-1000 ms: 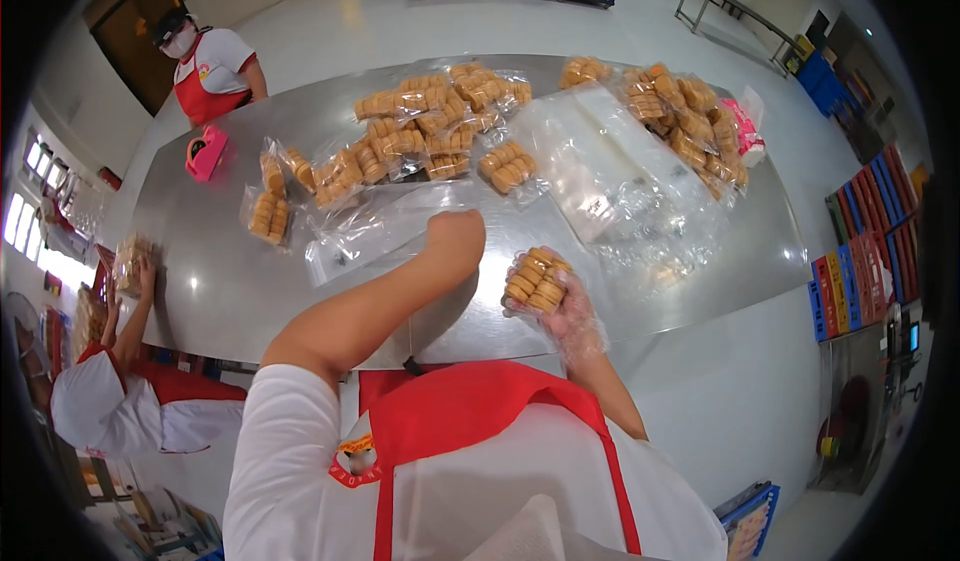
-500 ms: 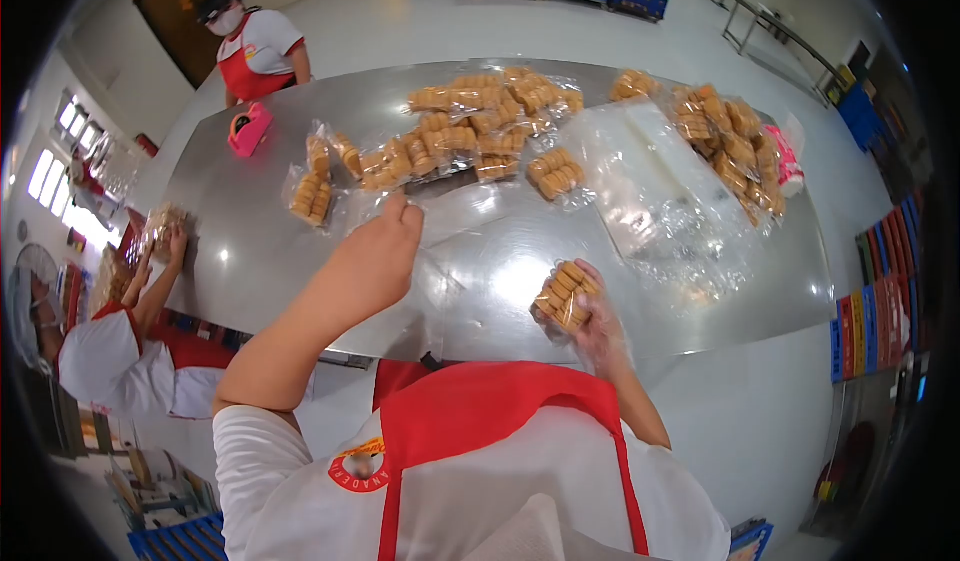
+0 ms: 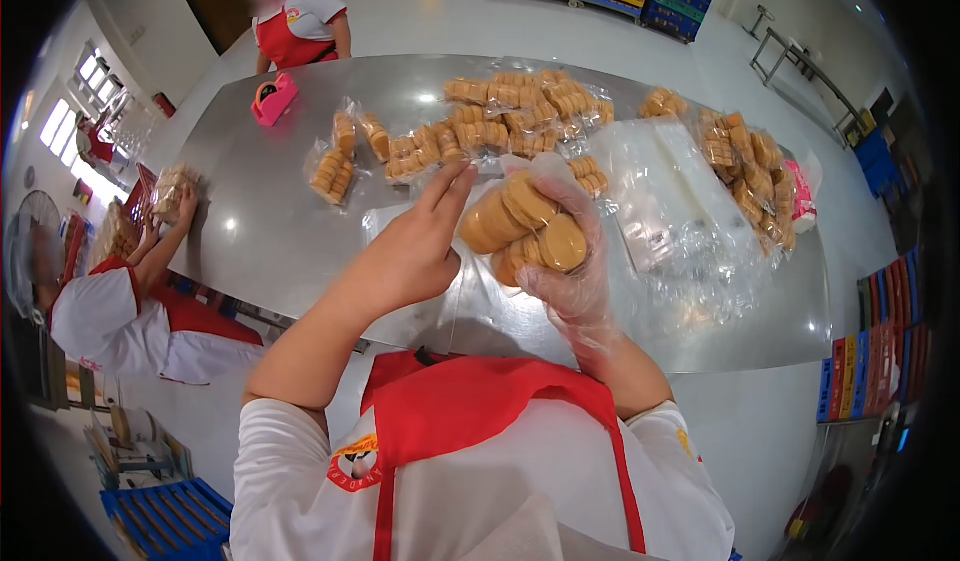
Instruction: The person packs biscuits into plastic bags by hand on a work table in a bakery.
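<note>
In my right hand (image 3: 575,271), inside a clear plastic glove, is a pack of round golden biscuits (image 3: 520,223), raised over the table toward the camera. The biscuits sit in stacked rows under shiny clear wrap. My bare left hand (image 3: 425,241) is just left of the pack, its fingers stretched out and nothing visible in them. Whether its fingertips touch the wrap I cannot tell. Behind both hands lies a heap of bagged biscuits (image 3: 480,126). To the right of the pack, a stack of clear plastic bags (image 3: 665,196) is spread on the metal table (image 3: 265,226).
A pink tape dispenser (image 3: 274,99) stands at the far left. More bagged biscuits (image 3: 745,166) are heaped at the right, beside a pink-and-white package (image 3: 803,196). One co-worker (image 3: 300,26) stands across the table; another (image 3: 140,306) handles packs at the left end.
My right hand has lifted the biscuit pack up and left, closer to the camera. My left hand has moved right and lower toward it, its curled fingers now stretched out. The view has shifted slightly.
</note>
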`<state>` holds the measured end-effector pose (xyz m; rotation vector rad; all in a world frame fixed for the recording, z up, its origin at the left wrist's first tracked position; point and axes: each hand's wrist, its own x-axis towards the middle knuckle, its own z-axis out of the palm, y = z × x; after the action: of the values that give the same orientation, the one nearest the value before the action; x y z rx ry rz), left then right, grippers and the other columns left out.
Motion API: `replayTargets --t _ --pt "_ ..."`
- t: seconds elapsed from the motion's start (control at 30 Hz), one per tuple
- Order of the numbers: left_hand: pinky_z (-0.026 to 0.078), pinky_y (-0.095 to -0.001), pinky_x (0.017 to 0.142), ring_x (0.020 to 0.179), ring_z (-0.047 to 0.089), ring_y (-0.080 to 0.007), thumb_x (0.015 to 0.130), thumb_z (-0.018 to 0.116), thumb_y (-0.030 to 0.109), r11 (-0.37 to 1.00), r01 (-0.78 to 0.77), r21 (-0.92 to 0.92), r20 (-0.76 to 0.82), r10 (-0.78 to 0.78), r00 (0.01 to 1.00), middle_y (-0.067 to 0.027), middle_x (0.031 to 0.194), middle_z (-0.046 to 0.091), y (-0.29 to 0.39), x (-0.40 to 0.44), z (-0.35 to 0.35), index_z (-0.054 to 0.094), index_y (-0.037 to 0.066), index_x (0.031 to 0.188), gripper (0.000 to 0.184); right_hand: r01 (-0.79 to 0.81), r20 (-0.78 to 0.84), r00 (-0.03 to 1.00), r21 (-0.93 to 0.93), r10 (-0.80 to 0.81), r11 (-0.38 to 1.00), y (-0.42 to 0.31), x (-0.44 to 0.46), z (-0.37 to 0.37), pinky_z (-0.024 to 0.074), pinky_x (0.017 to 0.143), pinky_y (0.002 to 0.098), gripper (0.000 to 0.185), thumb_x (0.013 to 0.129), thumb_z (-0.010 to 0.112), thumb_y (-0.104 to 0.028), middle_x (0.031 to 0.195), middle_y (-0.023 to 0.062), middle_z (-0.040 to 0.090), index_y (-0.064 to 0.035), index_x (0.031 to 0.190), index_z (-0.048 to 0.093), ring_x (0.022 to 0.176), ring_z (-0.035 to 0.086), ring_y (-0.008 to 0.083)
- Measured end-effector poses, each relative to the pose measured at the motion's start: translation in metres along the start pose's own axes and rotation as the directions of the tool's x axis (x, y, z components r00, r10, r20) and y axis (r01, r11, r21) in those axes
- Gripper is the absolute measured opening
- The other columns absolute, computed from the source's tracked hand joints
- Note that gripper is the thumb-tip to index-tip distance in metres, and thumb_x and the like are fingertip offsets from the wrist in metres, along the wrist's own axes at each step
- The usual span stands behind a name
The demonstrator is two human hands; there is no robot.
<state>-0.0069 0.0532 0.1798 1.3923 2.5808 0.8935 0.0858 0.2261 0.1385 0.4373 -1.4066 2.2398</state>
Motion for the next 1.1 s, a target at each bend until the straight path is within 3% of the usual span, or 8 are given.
replayTargets --t 0.1,0.2,0.43,0.57,0.77,0.9,1.0,1.1 --pt "0.047 -0.0418 0.100 0.130 0.046 -0.0406 0.069 0.053 -0.009 0.996 -0.065 -0.059 -0.056 0.062 0.997 -0.0186 0.153 0.031 -0.001 -0.001 0.002 0.031 0.003 0.149 0.083 0.029 0.001 1.000 -0.222 -0.029 0.975 0.004 -0.006 -0.008 0.0473 0.097 0.0341 0.064 0.070 0.074 0.003 0.131 0.0111 0.056 -0.0061 0.130 0.055 0.116 0.057 0.0201" --pt "0.049 -0.0411 0.097 0.127 0.049 -0.0410 0.070 0.052 -0.010 0.989 -0.131 -0.072 -0.093 0.124 0.988 -0.0194 0.152 0.032 0.002 0.000 0.009 0.031 0.003 0.149 0.083 0.295 0.231 0.955 -0.709 -0.184 0.641 0.004 -0.007 -0.008 0.0466 0.098 0.0332 0.064 0.067 0.067 0.008 0.126 0.0132 0.060 -0.0051 0.128 0.056 0.115 0.059 0.0228" --pt "0.055 -0.0397 0.075 0.101 0.065 -0.0379 0.074 0.057 -0.004 0.957 -0.278 0.080 0.032 0.276 0.961 -0.0189 0.150 0.037 0.025 -0.001 0.031 0.034 -0.001 0.146 0.075 -0.461 -0.351 0.862 -0.245 0.365 0.853 0.007 -0.017 0.003 0.0510 0.092 0.0322 0.053 0.082 0.066 0.001 0.119 0.0099 0.064 -0.0062 0.133 0.053 0.106 0.064 0.0226" --pt "0.055 -0.0378 0.066 0.085 0.067 -0.0326 0.079 0.058 0.004 0.888 -0.397 0.230 0.113 0.381 0.918 -0.0192 0.149 0.037 0.043 -0.003 0.053 0.041 -0.003 0.142 0.066 -0.343 -0.395 0.782 0.374 0.482 0.862 0.033 -0.024 -0.019 0.0534 0.092 0.0339 0.053 0.094 0.059 -0.009 0.127 0.0110 0.057 -0.0079 0.144 0.042 0.113 0.059 0.0202" --pt "0.055 -0.0392 0.062 0.076 0.065 -0.0322 0.083 0.058 0.007 0.763 -0.633 0.128 0.237 0.596 0.767 -0.0204 0.147 0.040 0.064 -0.010 0.083 0.039 -0.002 0.143 0.064 -0.279 -0.395 0.809 0.393 0.435 0.876 0.045 -0.007 -0.024 0.0531 0.090 0.0320 0.056 0.091 0.063 -0.012 0.120 0.0117 0.062 -0.0044 0.142 0.044 0.106 0.063 0.0224" --pt "0.055 -0.0397 0.071 0.088 0.065 -0.0359 0.083 0.060 0.008 0.836 -0.541 -0.088 0.604 0.477 0.639 -0.0237 0.136 0.047 0.077 -0.016 0.093 0.032 -0.001 0.146 0.070 -0.283 -0.559 0.795 0.003 0.237 0.959 0.032 0.005 -0.027 0.0531 0.089 0.0324 0.058 0.089 0.065 -0.012 0.119 0.0115 0.062 -0.0033 0.141 0.044 0.106 0.062 0.0221" --pt "0.055 -0.0427 0.075 0.096 0.065 -0.0363 0.080 0.063 0.004 0.610 -0.698 -0.376 0.187 0.787 0.587 -0.0255 0.134 0.046 0.047 -0.026 0.082 0.037 0.003 0.144 0.069 -0.293 -0.553 0.827 -0.273 0.100 0.916 0.034 0.027 -0.019 0.0530 0.089 0.0327 0.059 0.087 0.067 -0.012 0.119 0.0114 0.062 -0.0026 0.141 0.044 0.106 0.062 0.0219" --pt "0.049 -0.0431 0.092 0.113 0.055 -0.0384 0.080 0.069 0.009 0.692 -0.646 -0.324 -0.307 0.569 0.763 -0.0224 0.136 0.043 0.019 -0.047 0.070 0.039 0.009 0.142 0.069 -0.023 -0.362 0.926 -0.331 -0.104 0.943 0.040 0.013 -0.031 0.0519 0.091 0.0339 0.073 0.080 0.071 -0.008 0.129 0.0131 0.055 -0.0027 0.145 0.039 0.111 0.059 0.0228"
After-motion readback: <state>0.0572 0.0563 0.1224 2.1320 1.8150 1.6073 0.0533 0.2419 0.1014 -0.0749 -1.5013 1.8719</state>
